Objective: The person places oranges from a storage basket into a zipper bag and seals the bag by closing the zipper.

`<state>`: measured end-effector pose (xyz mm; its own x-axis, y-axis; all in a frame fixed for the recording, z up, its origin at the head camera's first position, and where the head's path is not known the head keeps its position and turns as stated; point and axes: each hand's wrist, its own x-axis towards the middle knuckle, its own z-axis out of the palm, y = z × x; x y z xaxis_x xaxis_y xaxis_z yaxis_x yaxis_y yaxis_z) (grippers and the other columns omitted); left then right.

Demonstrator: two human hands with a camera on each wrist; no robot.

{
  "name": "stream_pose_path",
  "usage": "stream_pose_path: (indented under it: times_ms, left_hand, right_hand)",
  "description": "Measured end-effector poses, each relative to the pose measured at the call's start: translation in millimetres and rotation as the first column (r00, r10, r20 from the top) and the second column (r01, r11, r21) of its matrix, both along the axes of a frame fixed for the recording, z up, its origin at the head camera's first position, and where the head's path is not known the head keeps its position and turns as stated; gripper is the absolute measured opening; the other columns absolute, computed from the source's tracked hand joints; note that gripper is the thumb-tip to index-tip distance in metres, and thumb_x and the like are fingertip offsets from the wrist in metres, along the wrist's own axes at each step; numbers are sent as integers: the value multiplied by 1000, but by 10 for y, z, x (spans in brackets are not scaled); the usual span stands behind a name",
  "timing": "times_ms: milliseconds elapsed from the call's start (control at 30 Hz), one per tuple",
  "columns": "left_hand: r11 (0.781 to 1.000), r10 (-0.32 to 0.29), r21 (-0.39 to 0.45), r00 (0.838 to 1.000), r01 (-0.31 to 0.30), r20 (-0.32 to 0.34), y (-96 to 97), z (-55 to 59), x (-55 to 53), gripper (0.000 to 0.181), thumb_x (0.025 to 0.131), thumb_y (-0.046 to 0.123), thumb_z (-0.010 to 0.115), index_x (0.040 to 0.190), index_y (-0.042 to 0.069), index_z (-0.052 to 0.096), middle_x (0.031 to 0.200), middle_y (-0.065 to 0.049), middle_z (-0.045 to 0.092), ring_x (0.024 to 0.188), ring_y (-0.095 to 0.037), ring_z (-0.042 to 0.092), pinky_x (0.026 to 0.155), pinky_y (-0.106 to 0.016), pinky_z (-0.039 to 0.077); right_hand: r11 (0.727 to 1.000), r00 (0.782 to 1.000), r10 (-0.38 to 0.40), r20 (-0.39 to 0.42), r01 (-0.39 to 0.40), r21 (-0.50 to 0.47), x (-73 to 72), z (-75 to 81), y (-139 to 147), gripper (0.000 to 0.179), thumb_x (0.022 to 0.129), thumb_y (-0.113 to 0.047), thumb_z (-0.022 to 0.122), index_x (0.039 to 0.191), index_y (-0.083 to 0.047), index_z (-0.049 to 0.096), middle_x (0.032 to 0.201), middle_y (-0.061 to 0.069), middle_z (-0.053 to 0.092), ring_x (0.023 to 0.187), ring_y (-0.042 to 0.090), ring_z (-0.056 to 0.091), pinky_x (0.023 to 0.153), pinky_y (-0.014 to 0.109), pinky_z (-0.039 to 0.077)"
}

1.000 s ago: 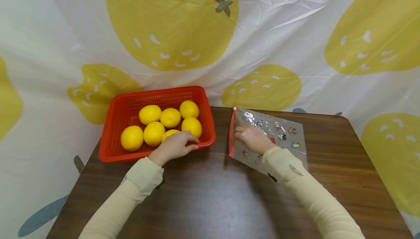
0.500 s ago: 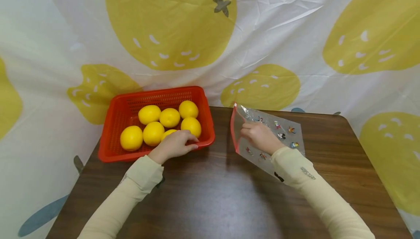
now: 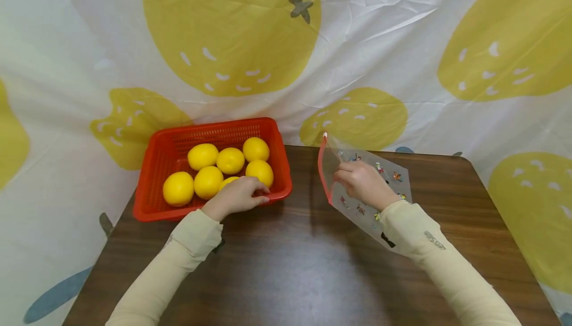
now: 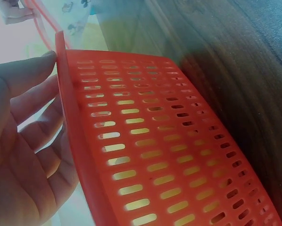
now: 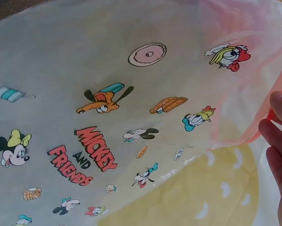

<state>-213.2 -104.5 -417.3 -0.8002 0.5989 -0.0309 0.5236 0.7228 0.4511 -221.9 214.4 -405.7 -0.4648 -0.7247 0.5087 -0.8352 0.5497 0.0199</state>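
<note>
A red plastic basket (image 3: 176, 213) stands at the back left of the table, holding several yellow round fruits (image 3: 178, 189). My left hand (image 3: 239, 196) rests over its front rim near the right corner. In the left wrist view the thumb (image 4: 30, 70) touches the rim, and the fingertips are hidden behind it. A clear zip bag (image 3: 363, 216) printed with cartoon characters hangs from my right hand (image 3: 364, 181), which pinches it by the red zip edge (image 3: 321, 159). Its mouth gapes a little. The right wrist view shows the flat printed side (image 5: 145, 108) with thumb and fingers at the red edge.
The dark wooden table (image 3: 286, 266) runs up to a white cloth (image 3: 380, 28) printed with yellow fruit, which hangs behind it and at both sides. A white slider (image 3: 325, 134) sits at the top end of the bag's zip.
My right hand has shifted right and towards me with the bag; the zip edge now stands higher and bows open. The left hand and the basket have stayed put.
</note>
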Motion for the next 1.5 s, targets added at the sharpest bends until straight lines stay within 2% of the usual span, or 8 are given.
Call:
stream_pose_path:
  times_ms: [167,333,500,600,833,1100,1300,1500]
  left_hand:
    - [1000,-7,-14,1000,7,3,18,45,-41,22,83,28,65,97,11,70,84,5,64,70,-10,53,69,-24,46]
    - [1000,2,2,1000,-2,7,96,122,-103,21,84,25,64,97,9,70,86,2,65,75,-11,56,76,-28,48]
    - [998,19,59,998,-15,-62,259,214,-147,20,86,23,62,96,7,70,88,-1,67,79,-14,59,79,-29,48]
    - [992,67,108,995,-58,-78,397,265,-175,21,88,26,59,94,8,68,85,-1,66,76,-15,59,75,-28,48]
    - [957,171,240,985,-163,-10,741,342,-248,30,90,32,55,97,6,66,78,-2,64,71,-14,57,70,-26,47]
    - [928,239,290,971,-234,17,1004,307,-295,33,89,34,56,94,3,66,76,-4,65,69,-16,59,69,-27,48]
    - [909,256,324,964,-263,66,1127,299,-292,31,87,36,57,87,6,66,71,-1,64,61,-13,56,60,-22,45]
    - [903,250,342,965,-260,73,1181,298,-273,20,83,26,64,82,6,67,71,-3,65,60,-12,57,55,-19,45]
  right_hand:
    - [1000,1000,8,-11,-8,-17,31,81,21,16,68,7,70,77,-6,67,78,1,60,69,17,58,62,33,46]
    - [999,998,18,-63,-21,-50,60,138,25,14,68,5,72,77,-5,66,78,3,61,69,19,59,63,34,48]
    - [996,994,24,-103,-33,-78,88,171,38,11,69,4,70,75,-5,66,77,4,62,69,21,59,64,35,49]
    - [995,995,24,-99,-34,-91,124,199,44,9,73,3,67,75,-5,66,77,5,61,69,21,59,66,35,48]
    - [993,993,47,-104,-58,-107,212,262,14,6,77,1,65,75,-4,65,76,6,61,70,19,59,66,33,47]
    - [992,992,51,-119,-64,-107,279,295,-24,6,77,0,65,75,-5,64,76,4,61,68,19,59,66,33,48]
    - [992,992,57,-115,-69,-106,318,313,-65,7,77,1,65,74,-5,65,75,3,61,65,17,58,62,31,47]
    - [992,993,61,-98,-71,-103,329,307,-80,4,77,-1,65,75,-5,64,79,3,62,70,18,59,70,33,48]
